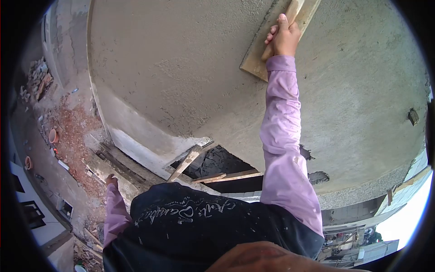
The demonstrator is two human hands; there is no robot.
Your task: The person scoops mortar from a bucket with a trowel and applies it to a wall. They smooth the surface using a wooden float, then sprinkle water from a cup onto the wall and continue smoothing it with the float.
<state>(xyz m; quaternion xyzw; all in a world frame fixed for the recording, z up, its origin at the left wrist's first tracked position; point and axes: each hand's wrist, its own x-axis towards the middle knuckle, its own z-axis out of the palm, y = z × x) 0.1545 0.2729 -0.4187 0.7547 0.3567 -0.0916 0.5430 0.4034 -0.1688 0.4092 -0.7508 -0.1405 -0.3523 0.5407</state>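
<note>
Up at the freshly plastered wall [181, 54], my right hand [284, 40] grips the wooden handle of a plasterer's float [256, 63]. The float is a long flat board, tilted diagonally, its face against the grey render. My thumb lies along the handle and my fingers curl around it. Low at the left, my left hand [111, 180] is small and dark, close beside a pale plank [124, 182] in this view; its fingers are too indistinct to read. Both sleeves are light purple.
Below the float, an opening in the wall holds wooden battens [186, 163]. Far below left lie rubble [43, 81], reddish debris and an orange bucket [53, 136]. Holes [318, 177] and a protruding block [413, 117] mark the right wall. Other buildings stand at lower right.
</note>
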